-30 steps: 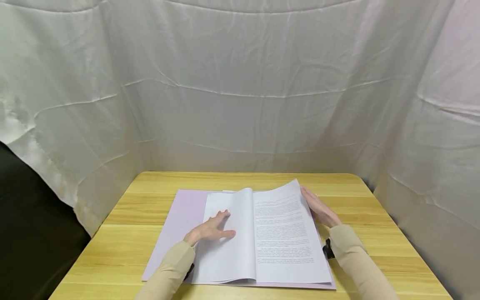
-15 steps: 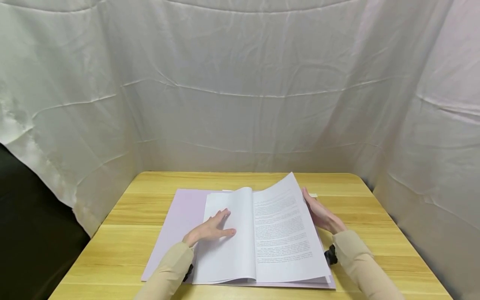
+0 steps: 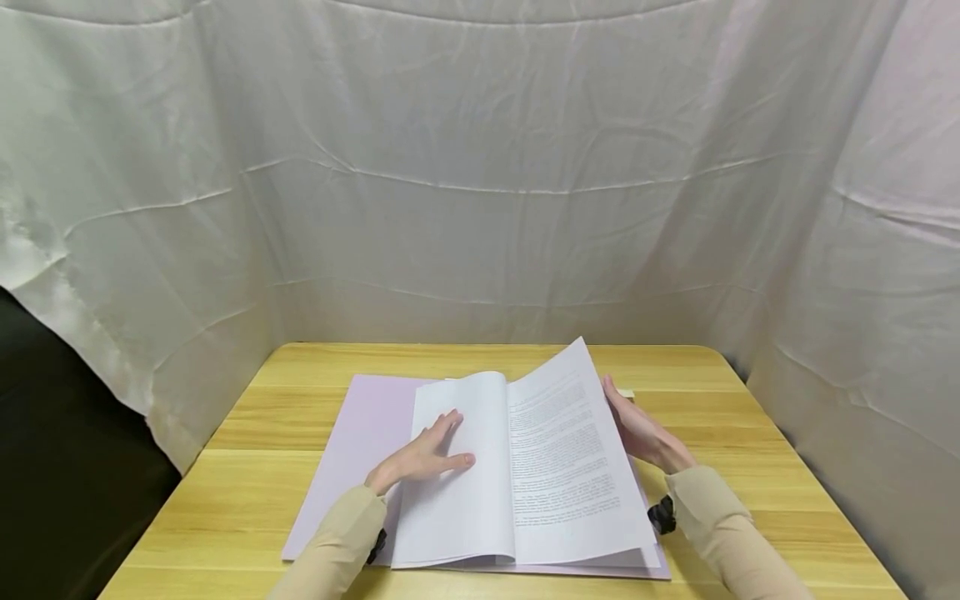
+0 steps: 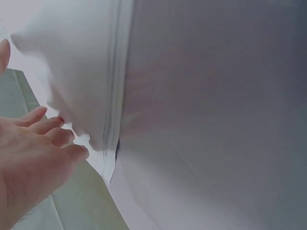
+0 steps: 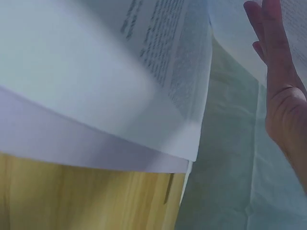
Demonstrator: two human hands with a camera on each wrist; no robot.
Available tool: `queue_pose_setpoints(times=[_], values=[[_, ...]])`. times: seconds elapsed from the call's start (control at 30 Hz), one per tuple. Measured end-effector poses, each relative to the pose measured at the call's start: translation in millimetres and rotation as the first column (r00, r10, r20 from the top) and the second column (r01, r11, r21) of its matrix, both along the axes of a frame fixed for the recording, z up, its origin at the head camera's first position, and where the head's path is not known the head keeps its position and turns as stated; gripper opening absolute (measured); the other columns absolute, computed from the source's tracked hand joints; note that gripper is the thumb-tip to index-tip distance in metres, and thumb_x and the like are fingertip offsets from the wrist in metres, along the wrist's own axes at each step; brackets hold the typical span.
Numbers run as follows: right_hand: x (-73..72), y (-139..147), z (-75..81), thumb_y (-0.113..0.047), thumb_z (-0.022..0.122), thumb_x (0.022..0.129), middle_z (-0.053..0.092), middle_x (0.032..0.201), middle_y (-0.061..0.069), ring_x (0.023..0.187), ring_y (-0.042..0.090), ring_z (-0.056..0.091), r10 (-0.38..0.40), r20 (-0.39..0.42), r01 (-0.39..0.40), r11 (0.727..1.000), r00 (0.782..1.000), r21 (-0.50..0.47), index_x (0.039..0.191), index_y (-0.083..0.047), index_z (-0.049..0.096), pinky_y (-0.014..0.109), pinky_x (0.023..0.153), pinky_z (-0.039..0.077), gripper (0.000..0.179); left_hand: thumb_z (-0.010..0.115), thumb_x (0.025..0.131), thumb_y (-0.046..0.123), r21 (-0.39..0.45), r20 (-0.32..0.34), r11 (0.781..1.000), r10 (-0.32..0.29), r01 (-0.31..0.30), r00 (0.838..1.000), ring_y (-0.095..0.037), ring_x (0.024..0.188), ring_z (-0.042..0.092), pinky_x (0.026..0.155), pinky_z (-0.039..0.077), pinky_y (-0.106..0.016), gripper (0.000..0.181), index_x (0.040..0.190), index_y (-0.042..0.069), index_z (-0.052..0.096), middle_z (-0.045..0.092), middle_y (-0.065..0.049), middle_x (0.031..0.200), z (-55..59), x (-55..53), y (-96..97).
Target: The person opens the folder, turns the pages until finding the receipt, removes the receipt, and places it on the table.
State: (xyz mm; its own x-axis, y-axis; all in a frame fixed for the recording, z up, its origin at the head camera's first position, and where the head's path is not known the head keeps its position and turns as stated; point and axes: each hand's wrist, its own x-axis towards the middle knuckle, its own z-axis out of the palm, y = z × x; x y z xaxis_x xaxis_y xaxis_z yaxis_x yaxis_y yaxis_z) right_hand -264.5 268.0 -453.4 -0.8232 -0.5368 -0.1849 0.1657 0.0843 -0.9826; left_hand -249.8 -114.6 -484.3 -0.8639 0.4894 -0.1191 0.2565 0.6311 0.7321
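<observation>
A stack of white printed pages lies spread open on a pale lilac folder. My left hand rests on the blank left-hand page, its fingers spread. In the left wrist view that hand lies against the paper's edges with loosely bent fingers. At the right, the printed page stands partly lifted, its far corner raised. My right hand is at that page's right edge, partly hidden by it. The right wrist view has the right hand with its fingers fairly straight against the sheet.
The wooden table extends around the folder. A small pale item lies just beyond my right hand. A grey-white curtain hangs behind and at both sides, with black cloth at the left.
The right-hand page has risen, its far corner moving up and slightly left. My right hand has shifted slightly right and turned. My left hand stays nearly in place.
</observation>
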Motion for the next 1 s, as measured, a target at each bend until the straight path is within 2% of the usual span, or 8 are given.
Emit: queue_pose_setpoints(times=[0.2,0.37,0.47,0.6,0.67,0.77,0.87,1.0], values=[[4.5,-4,6.2,-0.062,0.006,0.103,0.057,0.129,0.004,0.111,0.018,0.064,0.036,-0.025,-0.037,0.997,0.999,-0.069,0.163,-0.021,-0.004,0.036,0.093,0.055,0.073,0.066,0.093,0.049,0.042,-0.021,0.999,0.018,-0.017,1.0,-0.046,0.154,0.016,0.127,0.007,-0.062,0.091,0.158,0.0,0.024,0.022,-0.025,0.165,4.2,2.0,3.2],[8.8,-8,10.6,-0.055,0.001,0.105,0.06,0.134,0.006,0.112,0.02,0.069,0.112,-0.055,-0.119,0.979,0.992,-0.168,0.162,-0.027,-0.011,0.038,0.089,0.06,0.064,0.066,0.094,0.049,0.069,-0.021,0.997,0.028,-0.027,0.999,-0.045,0.155,0.018,0.127,0.007,-0.062,0.091,0.158,0.002,0.023,0.023,-0.025,0.165,6.4,4.0,7.4],[11.6,-11,13.5,-0.053,-0.001,0.105,0.066,0.126,0.007,0.101,0.017,0.073,0.153,-0.065,-0.163,0.966,0.986,-0.202,0.161,-0.03,-0.016,0.035,0.081,0.062,0.062,0.065,0.094,0.051,0.086,-0.009,0.996,0.028,-0.027,1.0,-0.041,0.156,0.018,0.128,0.008,-0.06,0.092,0.16,0.005,0.021,0.022,-0.021,0.167,7.6,4.1,9.9],[15.7,-17,17.3,-0.054,-0.001,0.105,0.068,0.121,0.011,0.084,0.013,0.075,0.148,-0.052,-0.155,0.973,0.988,-0.17,0.159,-0.033,-0.02,0.026,0.069,0.061,0.061,0.065,0.093,0.053,0.124,0.013,0.992,0.017,-0.019,1.0,-0.037,0.156,0.019,0.128,0.015,-0.058,0.094,0.161,0.007,0.019,0.021,-0.018,0.168,12.3,5.2,13.8],[17.7,-20,19.3,-0.055,-0.001,0.105,0.062,0.129,0.023,0.084,0.014,0.076,0.135,-0.048,-0.14,0.981,0.99,-0.136,0.159,-0.035,-0.02,0.025,0.068,0.061,0.061,0.066,0.093,0.053,0.149,0.027,0.989,0.014,-0.018,1.0,-0.037,0.156,0.019,0.127,0.018,-0.058,0.094,0.161,0.007,0.019,0.021,-0.018,0.168,15.7,6.6,16.1],[20.1,-23,22.2,-0.056,0.001,0.105,0.034,0.15,0.044,0.096,0.022,0.077,0.119,-0.052,-0.124,0.987,0.992,-0.098,0.159,-0.037,-0.019,0.029,0.076,0.063,0.061,0.065,0.093,0.054,0.174,0.038,0.985,0.008,-0.014,0.999,-0.036,0.157,0.018,0.127,0.019,-0.057,0.095,0.161,0.009,0.018,0.019,-0.018,0.168,18.9,8.2,19.7],[22.0,-26,23.3,-0.058,0.002,0.104,0.009,0.157,0.047,0.107,0.026,0.074,0.107,-0.052,-0.111,0.991,0.993,-0.071,0.159,-0.037,-0.018,0.036,0.086,0.063,0.062,0.063,0.094,0.056,0.201,0.047,0.98,-0.001,-0.008,0.999,-0.037,0.157,0.016,0.127,0.018,-0.059,0.095,0.162,0.011,0.016,0.016,-0.017,0.169,22.7,9.9,24.0],[23.3,-29,22.5,-0.058,0.002,0.104,0.006,0.16,0.043,0.121,0.043,0.064,0.111,-0.065,-0.115,0.991,0.992,-0.067,0.159,-0.035,-0.018,0.049,0.094,0.059,0.063,0.061,0.096,0.055,0.267,0.067,0.964,-0.036,0.017,0.997,-0.038,0.157,0.015,0.127,0.019,-0.058,0.094,0.162,0.01,0.012,0.012,-0.016,0.17,30.1,11.9,31.7]])
